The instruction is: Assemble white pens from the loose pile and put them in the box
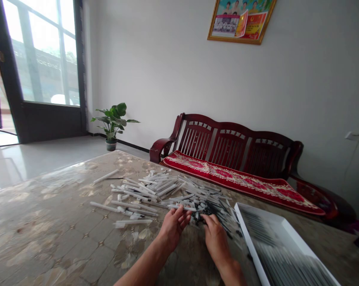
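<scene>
My left hand [171, 229] is closed in a pinch around a slim whitish pen [190, 209], held level above the table. Beside it, my right hand [217, 237] has its thumb and fingers drawn together at the edge of a heap of small black pen parts [211, 207]; what they grip, if anything, is too small to make out. Just beyond both hands spreads a loose pile of white, translucent pen pieces [158, 184]. To the right, a white box [303, 241] holds rows of dark, slender pens [289, 260].
The table [63, 230] has a patterned, glossy cover. A few stray pen pieces [134, 222] lie left of the pile. Behind the table stands a dark red wooden bench [230, 145] with a red patterned cushion [227, 174]. A potted plant [112, 119] stands on the floor.
</scene>
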Motion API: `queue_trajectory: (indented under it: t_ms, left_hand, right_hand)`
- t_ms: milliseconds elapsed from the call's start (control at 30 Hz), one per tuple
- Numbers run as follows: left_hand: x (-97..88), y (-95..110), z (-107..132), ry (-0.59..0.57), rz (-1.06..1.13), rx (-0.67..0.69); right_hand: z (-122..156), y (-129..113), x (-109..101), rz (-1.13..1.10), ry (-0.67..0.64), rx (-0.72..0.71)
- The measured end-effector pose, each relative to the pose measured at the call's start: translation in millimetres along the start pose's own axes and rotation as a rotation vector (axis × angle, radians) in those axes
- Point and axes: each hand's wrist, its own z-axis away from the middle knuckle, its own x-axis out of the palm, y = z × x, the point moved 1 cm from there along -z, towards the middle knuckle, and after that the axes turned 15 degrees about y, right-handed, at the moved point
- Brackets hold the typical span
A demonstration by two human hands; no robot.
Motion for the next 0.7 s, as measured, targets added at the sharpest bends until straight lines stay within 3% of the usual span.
queue_trajectory:
  t_ms: [200, 267, 433, 700]
  left_hand:
    - [0.7, -2, 3, 0.004, -0.015, -0.004]
    - [1.1, -3, 4, -0.008, -0.02, -0.009]
    - [1.8, -6, 6, -0.022, -0.032, -0.017]
    - [0.8, -9, 6, -0.04, -0.019, -0.014]
  right_hand:
    - [-5, -3, 4, -0.632, 0.156, 0.531]
    - [-4, -12, 4, -0.767, 0.192, 0.639]
    - [0, -27, 4, -0.964, 0.199, 0.747]
    - [4, -27, 6, -0.89, 0.178, 0.764]
